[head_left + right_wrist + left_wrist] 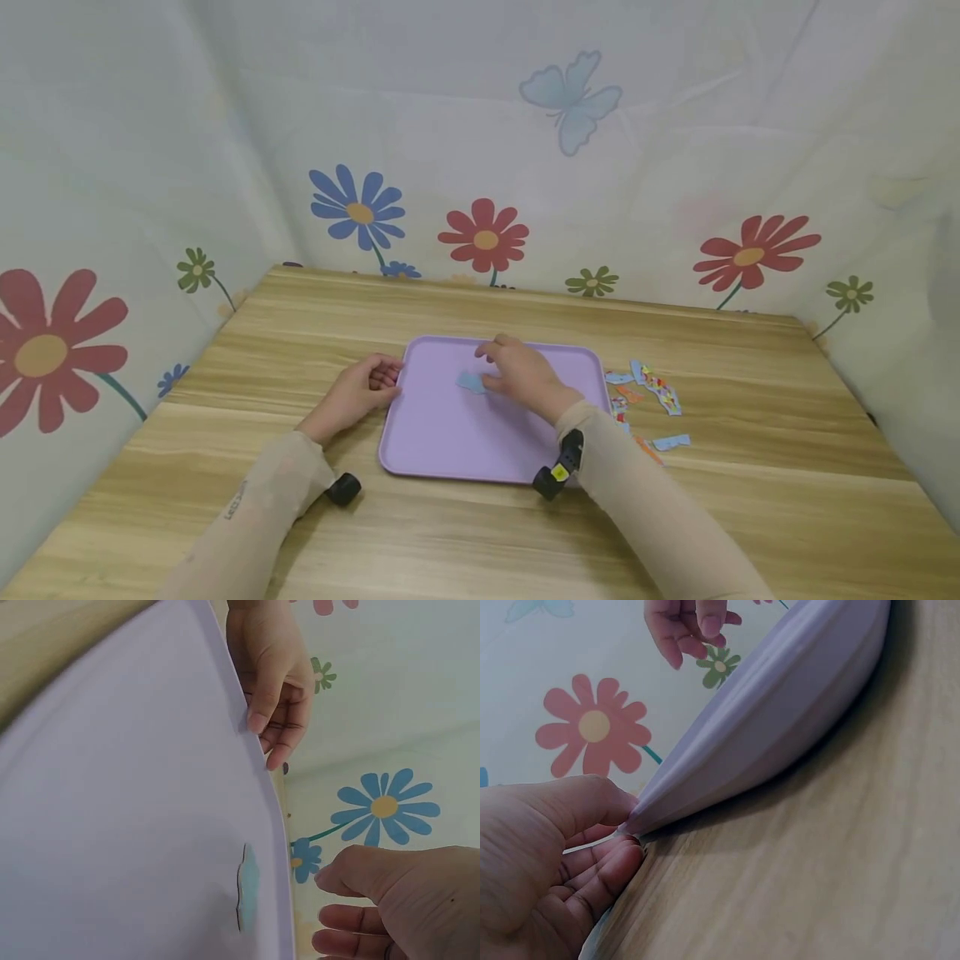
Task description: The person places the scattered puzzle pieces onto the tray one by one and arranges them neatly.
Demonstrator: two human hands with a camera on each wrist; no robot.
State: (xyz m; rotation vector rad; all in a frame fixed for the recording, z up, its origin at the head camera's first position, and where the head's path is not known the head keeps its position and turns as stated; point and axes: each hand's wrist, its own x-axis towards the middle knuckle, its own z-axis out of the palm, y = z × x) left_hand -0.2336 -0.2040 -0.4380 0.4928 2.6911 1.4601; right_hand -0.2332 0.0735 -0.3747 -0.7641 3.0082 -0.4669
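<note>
A lilac tray (450,433) lies on the wooden table. On it sits a flat light blue piece (472,382) with a wavy outline, like a jigsaw piece; its dark side edge shows in the right wrist view. My left hand (363,387) holds the tray's left rim, thumb (264,705) over the edge and fingers curled outside it. Above the tray is my right hand (522,375), its thumb near the blue piece and its fingers loosely bent. Nothing shows between the right fingers (352,919) in the right wrist view.
Several colourful irregular pieces (663,393) lie on the table (750,500) just right of the tray, some partly hidden by its rim and my right arm. A flower-printed curtain (645,192) hangs behind the table and along its sides.
</note>
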